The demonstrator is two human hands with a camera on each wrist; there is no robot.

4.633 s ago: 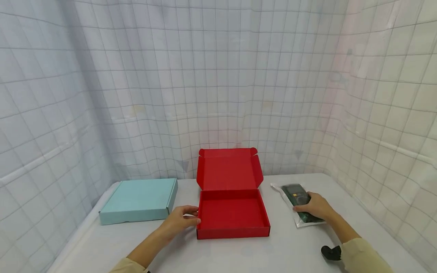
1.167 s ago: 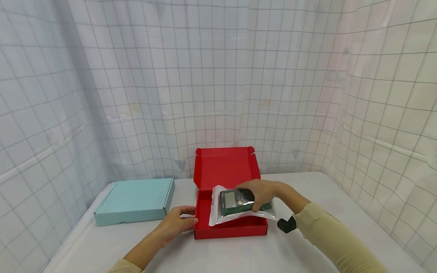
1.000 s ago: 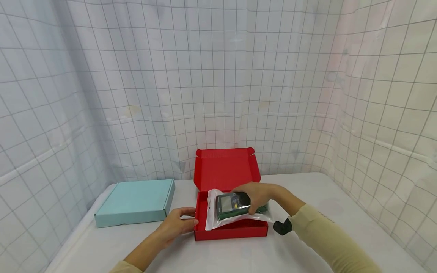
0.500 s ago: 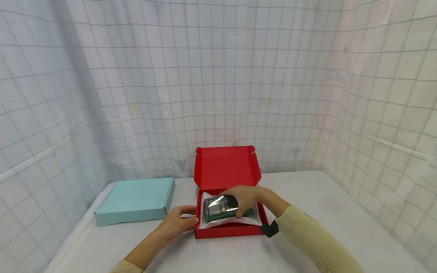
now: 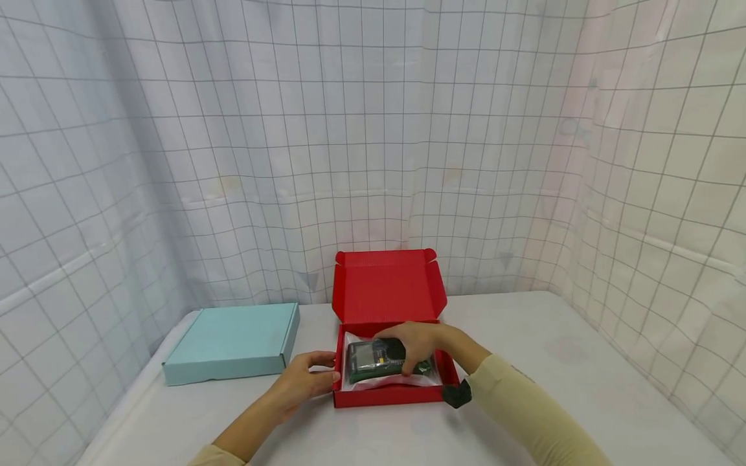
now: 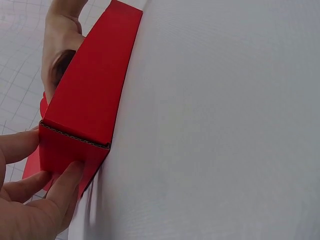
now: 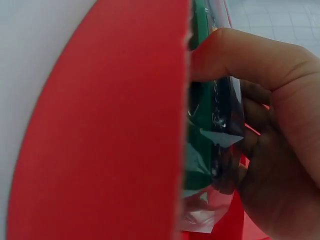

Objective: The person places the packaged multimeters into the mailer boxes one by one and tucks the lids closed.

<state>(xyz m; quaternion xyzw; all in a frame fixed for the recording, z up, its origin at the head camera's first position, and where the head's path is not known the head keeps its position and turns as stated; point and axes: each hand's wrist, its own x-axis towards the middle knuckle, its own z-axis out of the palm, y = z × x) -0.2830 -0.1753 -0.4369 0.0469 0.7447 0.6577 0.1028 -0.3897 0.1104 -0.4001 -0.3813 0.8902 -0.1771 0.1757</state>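
Observation:
A digital multimeter (image 5: 364, 356) with a green edge and dark face lies in a clear plastic bag inside the open red cardboard box (image 5: 390, 396). My right hand (image 5: 421, 343) grips it across its right half from above, hiding that part. In the right wrist view, the thumb presses the multimeter's green side (image 7: 200, 107) while the other fingers curl behind it. My left hand (image 5: 303, 380) rests against the outside of the box's left wall, fingertips touching that wall (image 6: 67, 150) in the left wrist view.
A closed light-blue cardboard box (image 5: 236, 340) lies at the left on the white table (image 5: 513, 336). Behind the tray part, the red lid (image 5: 387, 285) stands raised. White gridded curtains (image 5: 373, 142) enclose the back and sides.
The right hand took the bagged multimeter from the table's right side, carried it left over the red box and lowered it inside. The left hand has stayed at the box's left wall.

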